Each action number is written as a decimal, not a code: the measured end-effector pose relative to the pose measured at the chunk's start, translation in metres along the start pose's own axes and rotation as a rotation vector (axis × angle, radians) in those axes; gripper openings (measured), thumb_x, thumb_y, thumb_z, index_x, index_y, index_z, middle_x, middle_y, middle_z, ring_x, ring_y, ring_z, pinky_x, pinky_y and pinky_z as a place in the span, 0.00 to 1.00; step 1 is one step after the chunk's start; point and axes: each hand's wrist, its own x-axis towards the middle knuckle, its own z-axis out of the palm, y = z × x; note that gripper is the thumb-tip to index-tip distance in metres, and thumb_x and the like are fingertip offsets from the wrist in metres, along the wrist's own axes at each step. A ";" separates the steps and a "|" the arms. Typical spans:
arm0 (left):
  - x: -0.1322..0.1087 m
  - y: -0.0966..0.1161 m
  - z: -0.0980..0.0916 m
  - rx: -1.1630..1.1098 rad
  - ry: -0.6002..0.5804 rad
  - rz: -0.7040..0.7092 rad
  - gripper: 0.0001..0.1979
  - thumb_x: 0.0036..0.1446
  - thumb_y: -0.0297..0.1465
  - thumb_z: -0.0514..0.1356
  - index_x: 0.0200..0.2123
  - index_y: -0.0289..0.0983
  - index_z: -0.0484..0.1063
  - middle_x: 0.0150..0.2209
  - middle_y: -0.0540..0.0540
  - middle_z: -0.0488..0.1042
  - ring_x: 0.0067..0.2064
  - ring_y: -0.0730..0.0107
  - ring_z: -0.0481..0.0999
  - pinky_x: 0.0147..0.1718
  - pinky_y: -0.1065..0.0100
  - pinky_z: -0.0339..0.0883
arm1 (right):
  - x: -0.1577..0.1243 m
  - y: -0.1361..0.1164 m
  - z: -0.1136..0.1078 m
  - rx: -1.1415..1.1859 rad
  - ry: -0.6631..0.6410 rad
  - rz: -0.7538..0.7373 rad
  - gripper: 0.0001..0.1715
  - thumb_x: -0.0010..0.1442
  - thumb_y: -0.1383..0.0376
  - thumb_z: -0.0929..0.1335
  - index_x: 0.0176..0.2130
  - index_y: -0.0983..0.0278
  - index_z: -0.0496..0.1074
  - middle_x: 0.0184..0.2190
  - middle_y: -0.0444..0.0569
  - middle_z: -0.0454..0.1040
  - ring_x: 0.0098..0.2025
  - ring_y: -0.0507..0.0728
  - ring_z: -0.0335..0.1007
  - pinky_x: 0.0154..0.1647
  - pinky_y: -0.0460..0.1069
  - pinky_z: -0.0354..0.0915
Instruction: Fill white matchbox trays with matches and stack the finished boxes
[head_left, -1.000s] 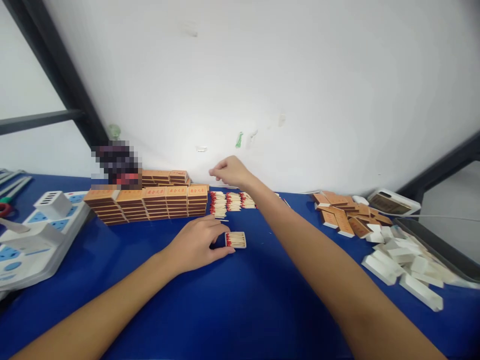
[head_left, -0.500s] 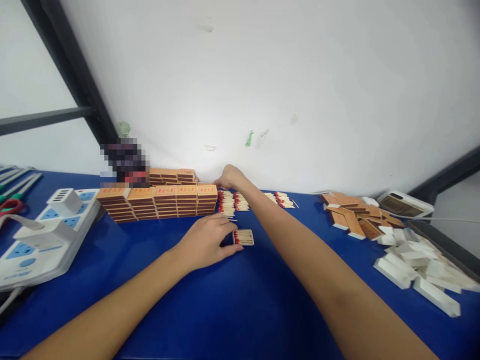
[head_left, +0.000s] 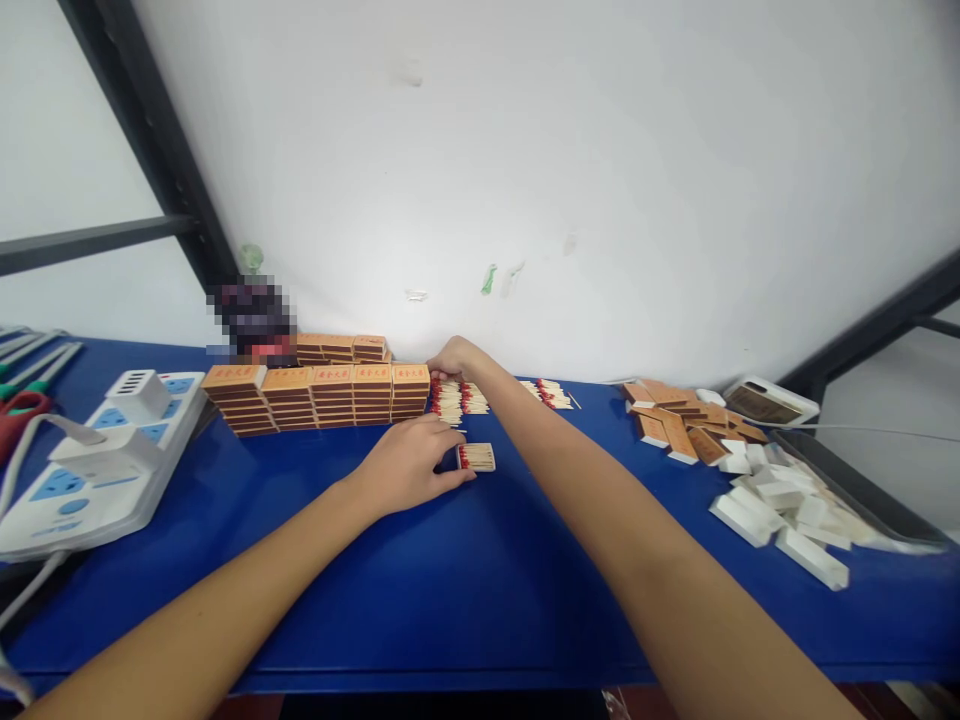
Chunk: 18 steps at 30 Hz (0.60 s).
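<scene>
My left hand (head_left: 411, 460) rests on the blue table (head_left: 450, 580) with its fingers curled against a small open tray of red-tipped matches (head_left: 476, 457), holding it in place. My right hand (head_left: 454, 357) reaches to the back of the table and pinches at a pile of loose matches (head_left: 456, 398) by the wall; what its fingertips hold is too small to see. Just left of that hand stand stacks of orange matchboxes (head_left: 319, 393).
A white power strip (head_left: 97, 460) with a plug lies at the left, scissors (head_left: 22, 405) beyond it. More loose matches (head_left: 551, 393) lie right of my arm. Orange box sleeves (head_left: 682, 420) and white inner trays (head_left: 780, 510) are heaped at the right, beside a dark tray (head_left: 862, 480).
My right hand dropped from above the match pile down onto it, close to the wall. The left hand stayed at the tray. The camera shifted a little.
</scene>
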 end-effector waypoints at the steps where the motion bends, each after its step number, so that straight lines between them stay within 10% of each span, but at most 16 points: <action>1: 0.000 0.000 0.000 0.000 -0.001 0.001 0.14 0.65 0.41 0.68 0.46 0.37 0.79 0.33 0.46 0.77 0.39 0.58 0.77 0.38 0.63 0.69 | -0.002 -0.001 0.000 -0.002 -0.005 0.028 0.23 0.71 0.56 0.71 0.60 0.64 0.73 0.59 0.55 0.75 0.55 0.63 0.76 0.54 0.61 0.76; 12: 0.000 -0.002 -0.005 0.026 0.019 -0.032 0.14 0.66 0.42 0.67 0.46 0.37 0.79 0.35 0.45 0.78 0.41 0.58 0.78 0.39 0.63 0.69 | -0.027 -0.015 -0.003 0.020 0.127 0.093 0.24 0.71 0.56 0.72 0.60 0.65 0.73 0.59 0.55 0.74 0.55 0.63 0.76 0.54 0.61 0.76; 18: 0.000 -0.004 -0.005 0.019 0.056 -0.074 0.14 0.67 0.42 0.65 0.45 0.38 0.79 0.36 0.45 0.79 0.39 0.60 0.78 0.35 0.64 0.67 | -0.082 0.023 -0.064 0.069 0.370 -0.105 0.10 0.63 0.64 0.72 0.36 0.70 0.79 0.30 0.49 0.79 0.28 0.51 0.68 0.30 0.47 0.64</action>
